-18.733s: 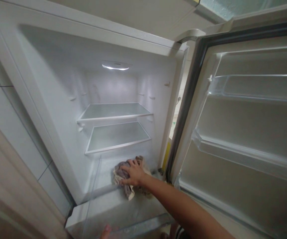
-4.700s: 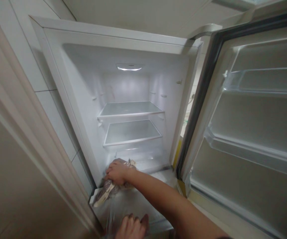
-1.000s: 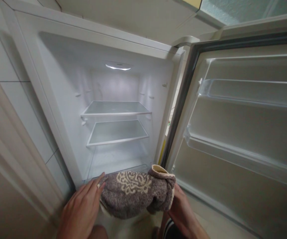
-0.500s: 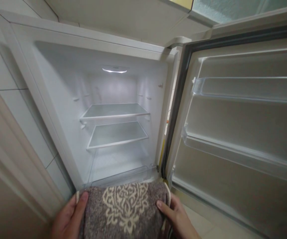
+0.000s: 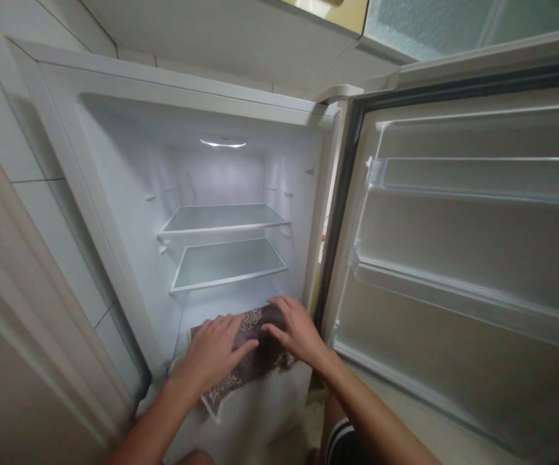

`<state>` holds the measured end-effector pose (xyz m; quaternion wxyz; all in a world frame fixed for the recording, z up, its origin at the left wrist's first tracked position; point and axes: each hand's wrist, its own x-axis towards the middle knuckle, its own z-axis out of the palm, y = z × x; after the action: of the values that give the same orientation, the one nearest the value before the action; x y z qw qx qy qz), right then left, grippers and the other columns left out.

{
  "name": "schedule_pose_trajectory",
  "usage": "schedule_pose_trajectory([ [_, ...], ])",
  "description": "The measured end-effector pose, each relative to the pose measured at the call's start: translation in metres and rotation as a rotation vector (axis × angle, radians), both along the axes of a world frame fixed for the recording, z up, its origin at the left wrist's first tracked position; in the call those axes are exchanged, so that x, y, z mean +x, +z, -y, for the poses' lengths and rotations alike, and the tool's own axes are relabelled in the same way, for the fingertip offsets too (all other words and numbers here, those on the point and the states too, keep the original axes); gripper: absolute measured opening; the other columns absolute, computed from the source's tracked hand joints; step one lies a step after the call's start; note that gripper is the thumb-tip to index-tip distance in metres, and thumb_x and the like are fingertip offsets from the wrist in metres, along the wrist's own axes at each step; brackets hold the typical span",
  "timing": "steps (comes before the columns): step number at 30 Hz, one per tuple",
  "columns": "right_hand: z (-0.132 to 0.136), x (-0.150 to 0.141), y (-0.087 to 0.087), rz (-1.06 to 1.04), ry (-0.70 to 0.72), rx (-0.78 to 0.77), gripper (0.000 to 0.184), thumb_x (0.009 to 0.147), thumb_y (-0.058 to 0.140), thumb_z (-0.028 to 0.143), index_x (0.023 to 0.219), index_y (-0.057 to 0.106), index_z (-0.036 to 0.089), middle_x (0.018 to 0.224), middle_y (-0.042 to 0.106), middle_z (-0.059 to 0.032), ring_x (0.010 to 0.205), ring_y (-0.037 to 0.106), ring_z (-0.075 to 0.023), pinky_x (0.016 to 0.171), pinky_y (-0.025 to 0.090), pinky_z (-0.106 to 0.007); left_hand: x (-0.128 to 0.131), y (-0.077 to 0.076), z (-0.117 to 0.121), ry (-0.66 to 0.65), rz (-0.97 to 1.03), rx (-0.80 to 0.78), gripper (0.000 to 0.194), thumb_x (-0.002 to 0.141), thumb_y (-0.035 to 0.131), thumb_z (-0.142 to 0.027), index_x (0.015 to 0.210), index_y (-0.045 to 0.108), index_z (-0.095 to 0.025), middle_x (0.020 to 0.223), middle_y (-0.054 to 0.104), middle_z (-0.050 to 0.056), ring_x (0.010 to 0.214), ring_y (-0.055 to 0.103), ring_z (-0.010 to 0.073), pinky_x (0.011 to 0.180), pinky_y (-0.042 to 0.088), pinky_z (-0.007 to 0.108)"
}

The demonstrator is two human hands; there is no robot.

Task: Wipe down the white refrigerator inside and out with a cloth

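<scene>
A grey-brown towel with a cream pattern (image 5: pixel 254 358) lies spread at the bottom front of the open fridge (image 5: pixel 90 213), over the clear drawer's top. My left hand (image 5: pixel 214 352) rests flat on its left part, fingers stretched out. My right hand (image 5: pixel 293 329) presses flat on its right end, fingers spread. Both forearms reach in from the bottom of the view.
Two glass shelves (image 5: pixel 225 268) sit bare above the towel, under the lit lamp (image 5: pixel 222 143). The fridge door (image 5: pixel 463 258) stands wide open to the right with bare clear door racks. A tiled wall (image 5: pixel 27 213) and a wooden panel (image 5: pixel 12 361) flank the left.
Half a second ago both hands held the towel up by its edges near the camera. Now it lies at the fridge's bottom front with both hands flat on top.
</scene>
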<state>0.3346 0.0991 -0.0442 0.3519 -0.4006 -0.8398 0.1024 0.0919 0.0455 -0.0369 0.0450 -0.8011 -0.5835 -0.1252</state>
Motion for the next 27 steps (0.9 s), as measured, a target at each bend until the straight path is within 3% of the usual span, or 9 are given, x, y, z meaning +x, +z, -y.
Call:
schedule_pose_trajectory([
  [2, 0.003, -0.006, -0.020, 0.343, 0.064, -0.028, 0.074, 0.083, 0.082, 0.059, 0.142, 0.058, 0.022, 0.139, 0.066, -0.0124, 0.132, 0.059, -0.0319, 0.115, 0.047, -0.048, 0.008, -0.030, 0.001, 0.028, -0.130, -0.149, 0.058, 0.099, 0.057, -0.051, 0.145, 0.057, -0.016, 0.137, 0.071, 0.019, 0.128, 0.066, 0.0374, 0.108, 0.050, 0.052],
  [3, 0.002, -0.009, -0.029, 0.488, 0.072, -0.038, 0.073, 0.081, 0.084, 0.057, 0.140, 0.059, 0.021, 0.135, 0.068, -0.0119, 0.130, 0.061, -0.0327, 0.114, 0.048, -0.049, 0.008, -0.042, 0.000, 0.050, -0.163, -0.189, 0.059, 0.097, 0.060, -0.047, 0.147, 0.055, -0.015, 0.138, 0.070, 0.020, 0.127, 0.067, 0.0386, 0.105, 0.052, 0.052],
  [6, -0.006, -0.017, -0.044, 0.712, 0.043, -0.055, 0.039, 0.093, 0.074, 0.038, 0.125, 0.064, 0.019, 0.120, 0.073, -0.0100, 0.117, 0.067, -0.0300, 0.104, 0.053, -0.045, 0.001, -0.062, -0.005, 0.085, -0.185, -0.230, 0.054, 0.097, 0.059, -0.034, 0.148, 0.055, -0.017, 0.130, 0.074, 0.019, 0.116, 0.072, 0.0381, 0.094, 0.057, 0.050],
  [9, -0.013, -0.018, -0.049, 0.732, 0.036, -0.049, 0.024, 0.098, 0.063, 0.029, 0.120, 0.063, 0.019, 0.120, 0.074, -0.0103, 0.114, 0.068, -0.0273, 0.099, 0.054, -0.041, -0.013, -0.068, -0.004, 0.092, -0.201, -0.232, 0.050, 0.099, 0.057, -0.031, 0.148, 0.055, -0.019, 0.126, 0.075, 0.019, 0.115, 0.073, 0.0367, 0.094, 0.057, 0.050],
  [13, -0.013, -0.017, -0.050, 0.762, 0.056, -0.041, 0.030, 0.094, 0.068, 0.033, 0.119, 0.063, 0.019, 0.119, 0.074, -0.0109, 0.112, 0.069, -0.0272, 0.095, 0.054, -0.039, -0.030, -0.077, 0.004, 0.092, -0.221, -0.228, 0.051, 0.097, 0.058, -0.024, 0.148, 0.054, -0.019, 0.126, 0.075, 0.019, 0.117, 0.071, 0.0342, 0.097, 0.055, 0.048],
  [18, -0.012, -0.017, -0.065, 0.813, 0.103, -0.017, 0.041, 0.090, 0.074, 0.043, 0.121, 0.061, 0.018, 0.116, 0.074, -0.0128, 0.108, 0.070, -0.0297, 0.088, 0.055, -0.039, -0.043, -0.114, 0.011, 0.015, -0.356, -0.136, 0.063, 0.091, 0.053, -0.006, 0.152, 0.052, -0.022, 0.139, 0.069, 0.019, 0.117, 0.071, 0.0310, 0.096, 0.055, 0.045],
  [23, -0.009, -0.015, -0.089, 0.855, 0.213, 0.169, 0.042, 0.096, 0.068, 0.050, 0.123, 0.057, 0.020, 0.109, 0.073, -0.0085, 0.098, 0.072, -0.0267, 0.076, 0.054, -0.037, -0.044, -0.148, 0.015, -0.031, -0.428, -0.005, 0.075, 0.085, 0.053, 0.002, 0.155, 0.051, -0.023, 0.143, 0.067, 0.018, 0.118, 0.071, 0.0300, 0.093, 0.057, 0.041],
  [27, -0.007, -0.015, -0.103, 0.793, 0.204, 0.322, 0.020, 0.103, 0.060, 0.037, 0.113, 0.056, 0.020, 0.105, 0.071, -0.0045, 0.091, 0.070, -0.0215, 0.067, 0.049, -0.033, -0.043, -0.154, 0.017, -0.005, -0.405, 0.052, 0.070, 0.086, 0.054, 0.001, 0.152, 0.056, -0.024, 0.140, 0.069, 0.018, 0.115, 0.072, 0.0305, 0.093, 0.058, 0.042],
])
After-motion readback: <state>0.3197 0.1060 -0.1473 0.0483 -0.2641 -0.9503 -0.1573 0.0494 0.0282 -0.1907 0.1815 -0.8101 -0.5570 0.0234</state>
